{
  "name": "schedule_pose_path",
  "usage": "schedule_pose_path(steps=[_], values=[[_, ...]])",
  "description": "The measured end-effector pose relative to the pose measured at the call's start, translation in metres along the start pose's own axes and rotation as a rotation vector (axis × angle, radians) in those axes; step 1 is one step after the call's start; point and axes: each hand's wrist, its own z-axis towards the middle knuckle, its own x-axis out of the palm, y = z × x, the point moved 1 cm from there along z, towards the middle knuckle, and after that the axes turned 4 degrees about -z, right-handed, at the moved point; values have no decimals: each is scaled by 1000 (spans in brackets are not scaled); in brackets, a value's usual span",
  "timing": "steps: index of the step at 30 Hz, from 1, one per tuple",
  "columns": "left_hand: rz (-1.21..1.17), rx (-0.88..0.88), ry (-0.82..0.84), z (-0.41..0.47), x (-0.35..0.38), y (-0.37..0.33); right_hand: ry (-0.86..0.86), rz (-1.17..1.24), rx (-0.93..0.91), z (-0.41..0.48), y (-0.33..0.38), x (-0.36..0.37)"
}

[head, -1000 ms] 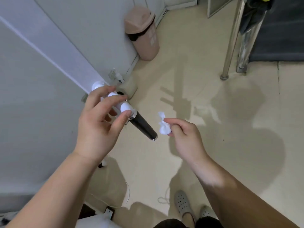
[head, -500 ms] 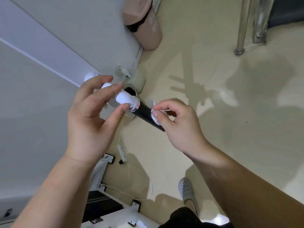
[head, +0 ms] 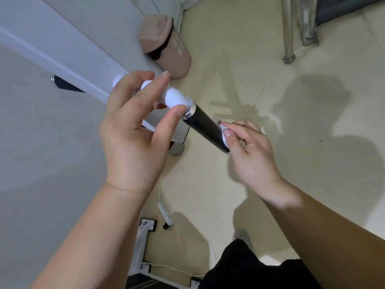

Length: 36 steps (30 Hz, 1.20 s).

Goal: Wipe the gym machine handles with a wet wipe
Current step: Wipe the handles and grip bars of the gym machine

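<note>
Wet wipe (head: 222, 132) in right grip (head: 250, 157), against black handle (head: 203, 123)

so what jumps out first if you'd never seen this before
Centre frame, a black handle juts out over the floor, with the right hand pinching a small white wet wipe against its outer end. The left hand grips the white joint just inboard of it. Behind, a tan bin stands by the wall.

Black handle (head: 205, 125) slanting down-right; crumpled white wipe (head: 223, 133) pressed near tip
</note>
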Motion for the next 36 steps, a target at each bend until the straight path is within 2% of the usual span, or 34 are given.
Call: schedule_pose_path(steps=[5, 7, 11, 13, 16, 18, 20, 23, 25, 27, 31, 33, 36], values=[[-91, 149, 2, 0, 1, 14, -138, 132, 24, 0, 14, 6], [-137, 170, -21, 0, 3, 18, -194, 160, -81, -1, 29, 10], [-203, 172, -68, 2, 13, 24, -268, 68, -301, 0, 43, 14], [-223, 180, -92, 4, 19, 26, -296, 70, -266, -2, 27, 15], [-242, 191, -89, 8, 24, 28, -326, 59, -88, -6, -1, 13], [-246, 185, -71, 11, 24, 30, -342, 30, -33, -4, -3, 12], [-241, 178, -57, 12, 24, 32, -350, 5, -62, 2, 13, 14], [-230, 179, -61, 12, 23, 31, -381, -1, -253, 8, 48, 20], [-221, 178, -66, 12, 22, 29, -388, 0, -311, 9, 51, 22], [-223, 173, -69, 12, 21, 27, -387, -57, -265, 6, 28, 19], [-230, 166, -84, 11, 21, 27, -315, -122, 12, -4, -20, 10], [-235, 156, -100, 10, 21, 28, -318, -154, 0, -1, -14, 11], [-269, 144, -107, 9, 22, 27, -354, -125, -166, 9, 26, 15]])
